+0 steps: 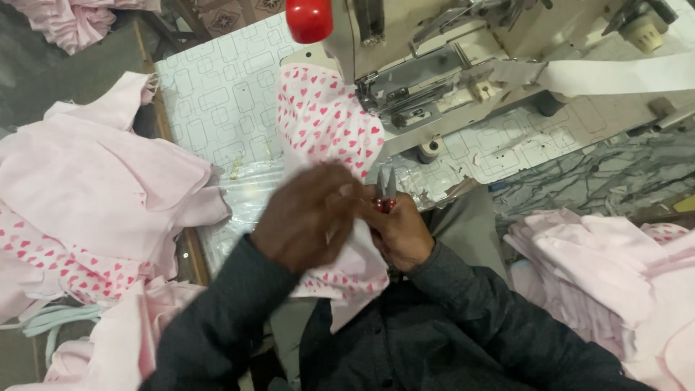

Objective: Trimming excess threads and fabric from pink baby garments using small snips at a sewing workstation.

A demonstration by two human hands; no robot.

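My left hand grips a white cloth with red hearts that runs up from my lap to the sewing machine. My right hand sits right beside it, closed around small thread snips with red handles, blades pointing up at the cloth's edge. The lower part of the heart cloth hangs under both hands. Dark sleeves cover both my arms.
A pile of pale pink fabric lies on the left, with heart-print pieces under it. Another pink stack sits on the right. The table has a white patterned top. A white tape strip feeds into the machine; a red knob sticks out above.
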